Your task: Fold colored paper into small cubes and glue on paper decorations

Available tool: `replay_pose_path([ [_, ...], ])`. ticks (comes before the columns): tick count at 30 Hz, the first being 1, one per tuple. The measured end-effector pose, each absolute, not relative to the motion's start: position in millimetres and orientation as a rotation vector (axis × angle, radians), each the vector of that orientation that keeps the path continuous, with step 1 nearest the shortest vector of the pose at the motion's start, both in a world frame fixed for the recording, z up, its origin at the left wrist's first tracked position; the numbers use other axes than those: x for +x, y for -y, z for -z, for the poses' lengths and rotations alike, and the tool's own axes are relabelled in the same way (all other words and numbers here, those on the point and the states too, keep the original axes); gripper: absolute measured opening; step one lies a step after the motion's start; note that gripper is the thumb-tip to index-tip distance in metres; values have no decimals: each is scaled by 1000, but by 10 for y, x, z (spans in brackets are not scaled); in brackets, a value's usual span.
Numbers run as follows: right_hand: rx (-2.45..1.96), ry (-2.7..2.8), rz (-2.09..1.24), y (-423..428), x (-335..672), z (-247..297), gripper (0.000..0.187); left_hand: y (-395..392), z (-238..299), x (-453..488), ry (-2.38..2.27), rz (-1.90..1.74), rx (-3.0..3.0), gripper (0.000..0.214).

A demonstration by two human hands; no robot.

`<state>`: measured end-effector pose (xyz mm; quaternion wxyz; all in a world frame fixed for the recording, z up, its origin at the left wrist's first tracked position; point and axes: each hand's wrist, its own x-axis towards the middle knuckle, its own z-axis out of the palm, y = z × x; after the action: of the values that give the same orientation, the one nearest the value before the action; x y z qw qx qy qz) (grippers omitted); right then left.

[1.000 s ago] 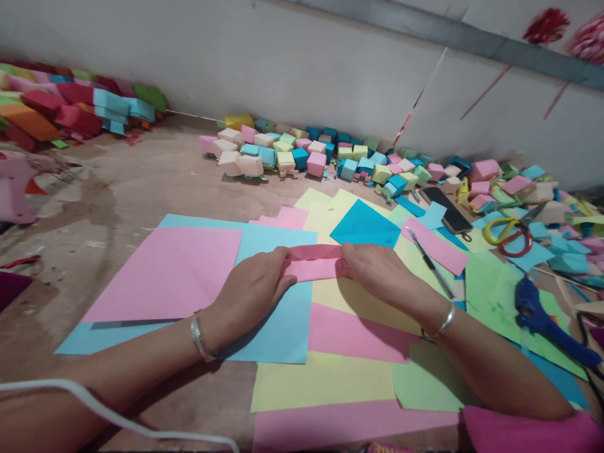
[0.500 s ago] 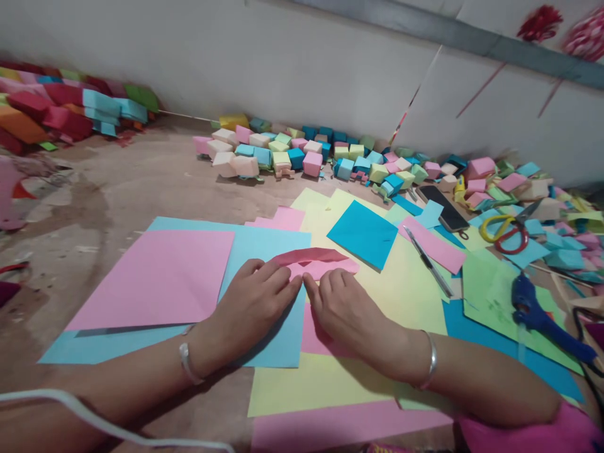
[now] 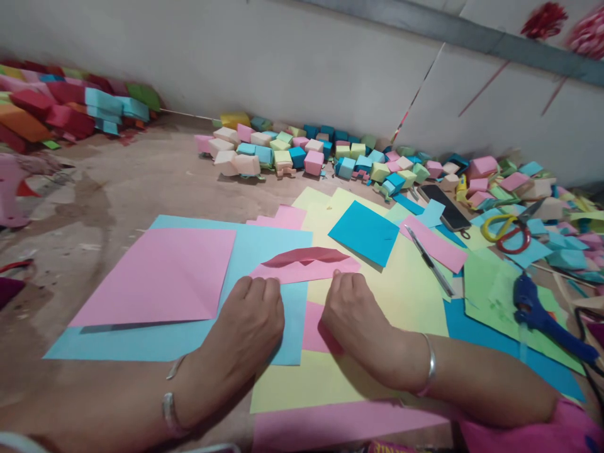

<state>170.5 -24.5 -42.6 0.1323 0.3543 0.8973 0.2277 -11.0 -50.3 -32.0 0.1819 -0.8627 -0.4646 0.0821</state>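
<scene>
A narrow strip of folded pink paper [image 3: 306, 272] lies across the sheets in front of me, its darker upper fold standing slightly raised. At its near left edge is my left hand [image 3: 255, 314], the fingers curled in and the tips hidden beneath the knuckles. My right hand [image 3: 356, 308] is closed at the near right edge, thumb and finger pinching the paper there. Underneath are a light blue sheet [image 3: 264, 245] and pale yellow sheets [image 3: 406, 296]. To the left, a large pink sheet [image 3: 165, 270] rests on the light blue one.
A dark blue square [image 3: 363, 233] sits beyond the strip. Right of it are a craft knife [image 3: 427, 258], a phone [image 3: 446, 207], scissors [image 3: 512, 233] and a blue glue gun [image 3: 542, 314]. Folded paper boxes [image 3: 283, 154] line the wall.
My hands have moved apart along the strip, from its middle toward its two ends, and slightly nearer to me. More of the folded strip now shows between them.
</scene>
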Motion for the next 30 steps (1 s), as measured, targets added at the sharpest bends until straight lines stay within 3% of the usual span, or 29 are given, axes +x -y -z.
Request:
replay_pose_path([
  [13, 1050, -2627, -617, 197, 1747, 334, 17, 567, 303, -111, 1237, -400, -2388, 25],
  [21, 1022, -2667, -636, 208, 1767, 421, 20, 528, 333, -122, 1191, -316, -2399, 23],
  [24, 989, -2668, -659, 224, 1769, 413, 19, 517, 364, -123, 1197, -270, -2398, 32],
  [30, 909, -2600, -752, 307, 1759, 358, 64, 469, 350, -107, 1251, -260, -2447, 41],
])
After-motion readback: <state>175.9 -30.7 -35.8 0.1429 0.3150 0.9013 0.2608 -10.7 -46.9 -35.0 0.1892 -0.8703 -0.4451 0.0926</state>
